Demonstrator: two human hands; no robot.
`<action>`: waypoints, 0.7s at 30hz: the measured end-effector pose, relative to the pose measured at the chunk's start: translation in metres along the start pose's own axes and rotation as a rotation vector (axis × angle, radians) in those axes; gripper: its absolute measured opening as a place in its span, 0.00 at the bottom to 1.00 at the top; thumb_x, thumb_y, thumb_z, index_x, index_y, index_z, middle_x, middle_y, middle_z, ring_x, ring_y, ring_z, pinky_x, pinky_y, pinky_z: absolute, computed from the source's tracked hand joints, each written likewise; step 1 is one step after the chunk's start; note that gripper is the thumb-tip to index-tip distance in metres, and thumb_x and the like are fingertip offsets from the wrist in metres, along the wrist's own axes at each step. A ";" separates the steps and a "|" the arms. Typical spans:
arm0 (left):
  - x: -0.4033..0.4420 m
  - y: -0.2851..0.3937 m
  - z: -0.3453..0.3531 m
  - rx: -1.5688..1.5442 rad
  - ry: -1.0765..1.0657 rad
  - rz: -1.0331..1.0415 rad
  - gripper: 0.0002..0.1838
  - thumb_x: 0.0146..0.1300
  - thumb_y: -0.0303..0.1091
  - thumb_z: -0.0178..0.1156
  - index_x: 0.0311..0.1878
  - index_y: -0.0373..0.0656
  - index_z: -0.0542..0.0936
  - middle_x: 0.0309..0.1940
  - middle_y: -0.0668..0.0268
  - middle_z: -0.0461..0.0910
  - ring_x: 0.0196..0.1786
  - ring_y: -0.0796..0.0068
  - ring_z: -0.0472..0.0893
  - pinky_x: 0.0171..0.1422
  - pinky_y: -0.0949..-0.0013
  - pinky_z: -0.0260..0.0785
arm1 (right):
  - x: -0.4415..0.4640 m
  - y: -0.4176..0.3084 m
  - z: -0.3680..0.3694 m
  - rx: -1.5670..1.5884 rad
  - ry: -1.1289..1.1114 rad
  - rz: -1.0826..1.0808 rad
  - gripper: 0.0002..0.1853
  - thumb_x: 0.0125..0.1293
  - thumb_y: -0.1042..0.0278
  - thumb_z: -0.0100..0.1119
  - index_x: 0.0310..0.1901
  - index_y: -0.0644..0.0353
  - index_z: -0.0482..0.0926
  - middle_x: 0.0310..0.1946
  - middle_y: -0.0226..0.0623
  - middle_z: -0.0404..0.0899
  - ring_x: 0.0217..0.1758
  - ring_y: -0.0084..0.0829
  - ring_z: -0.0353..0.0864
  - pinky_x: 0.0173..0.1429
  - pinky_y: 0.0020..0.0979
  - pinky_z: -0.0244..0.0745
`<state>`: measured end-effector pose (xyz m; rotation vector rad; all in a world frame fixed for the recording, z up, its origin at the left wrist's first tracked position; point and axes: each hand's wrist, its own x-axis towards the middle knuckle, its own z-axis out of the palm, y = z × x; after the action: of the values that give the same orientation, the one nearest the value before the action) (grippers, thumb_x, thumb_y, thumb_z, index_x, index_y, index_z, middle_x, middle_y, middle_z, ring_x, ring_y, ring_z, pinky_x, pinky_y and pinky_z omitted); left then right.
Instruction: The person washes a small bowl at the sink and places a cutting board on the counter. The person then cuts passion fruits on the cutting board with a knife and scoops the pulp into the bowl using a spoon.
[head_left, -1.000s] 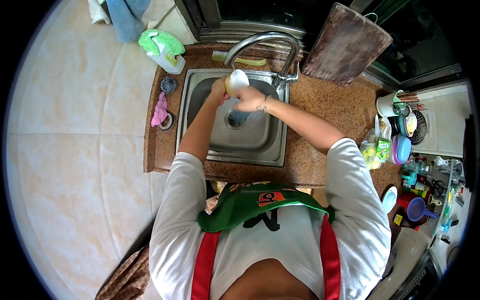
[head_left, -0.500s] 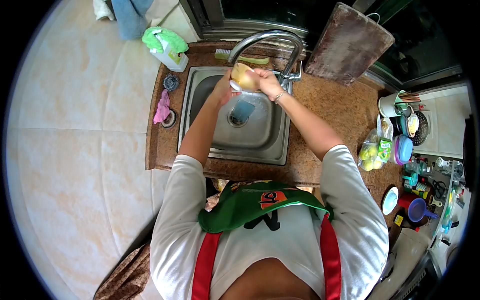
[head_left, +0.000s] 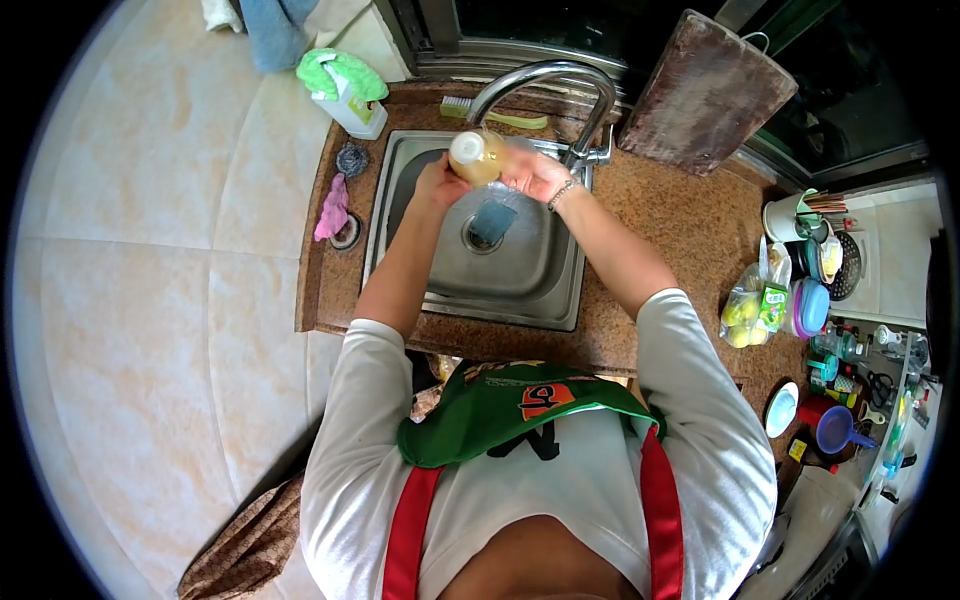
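Observation:
Under the curved faucet, my left hand is closed around a yellowish cup with a round white base. That base faces up and to the left. My right hand, with a bracelet at the wrist, is at the cup's right side; its fingers are smeared by motion, so their grip is unclear. Below both hands is the steel sink. A blue cloth or pad lies in it, partly over the drain.
A green-handled brush lies behind the sink. Left of it are a white bottle under a green cloth, a steel scourer and a pink cloth. At right are a cutting board and bagged fruit.
The cup has turned in my hands, so its white base now faces up. My right hand has shifted slightly down along its side. The view has moved slightly.

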<state>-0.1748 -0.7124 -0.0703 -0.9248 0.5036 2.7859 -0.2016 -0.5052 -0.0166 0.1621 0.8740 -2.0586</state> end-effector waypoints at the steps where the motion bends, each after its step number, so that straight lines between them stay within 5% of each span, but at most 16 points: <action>1: 0.007 0.000 -0.007 -0.001 0.002 0.001 0.17 0.76 0.39 0.38 0.57 0.40 0.71 0.57 0.61 0.75 0.61 0.65 0.73 0.68 0.52 0.64 | 0.004 0.001 0.000 -0.005 -0.050 0.008 0.08 0.71 0.70 0.49 0.49 0.58 0.73 0.42 0.33 0.80 0.38 0.27 0.81 0.43 0.30 0.78; 4: 0.004 0.000 -0.010 -0.012 -0.043 0.026 0.16 0.75 0.40 0.41 0.57 0.43 0.71 0.56 0.64 0.75 0.58 0.69 0.75 0.63 0.55 0.67 | 0.004 0.004 0.014 -0.056 0.162 -0.063 0.09 0.71 0.71 0.49 0.50 0.59 0.73 0.42 0.34 0.79 0.40 0.28 0.81 0.44 0.29 0.78; 6: -0.023 -0.005 0.008 0.333 0.163 0.136 0.17 0.74 0.42 0.44 0.57 0.44 0.72 0.53 0.68 0.76 0.51 0.73 0.75 0.55 0.64 0.68 | 0.005 0.003 0.017 -0.084 0.222 -0.075 0.09 0.70 0.71 0.50 0.50 0.59 0.73 0.42 0.34 0.79 0.40 0.28 0.80 0.43 0.29 0.78; 10: -0.051 -0.007 0.021 0.652 0.096 0.290 0.20 0.69 0.45 0.53 0.60 0.48 0.73 0.52 0.67 0.76 0.54 0.74 0.72 0.50 0.64 0.67 | 0.027 -0.001 -0.004 -0.153 0.346 -0.046 0.11 0.68 0.72 0.53 0.50 0.61 0.74 0.42 0.35 0.79 0.40 0.29 0.80 0.41 0.30 0.78; 15: -0.054 -0.017 0.023 1.059 -0.021 0.556 0.29 0.54 0.41 0.70 0.57 0.40 0.74 0.40 0.67 0.79 0.39 0.79 0.76 0.41 0.74 0.68 | 0.022 -0.004 -0.002 -0.217 0.366 -0.055 0.08 0.67 0.73 0.54 0.46 0.63 0.76 0.37 0.36 0.80 0.35 0.28 0.81 0.36 0.28 0.79; 21: -0.046 -0.022 0.020 0.818 0.038 0.393 0.24 0.54 0.37 0.69 0.51 0.34 0.75 0.34 0.66 0.79 0.34 0.79 0.77 0.37 0.76 0.71 | 0.005 -0.016 0.016 -0.256 0.297 -0.147 0.09 0.69 0.68 0.54 0.44 0.64 0.78 0.31 0.34 0.81 0.29 0.24 0.80 0.30 0.26 0.80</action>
<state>-0.1434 -0.6869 -0.0338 -0.7184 1.8040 2.4295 -0.2137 -0.5124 0.0016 0.2751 1.3591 -2.0651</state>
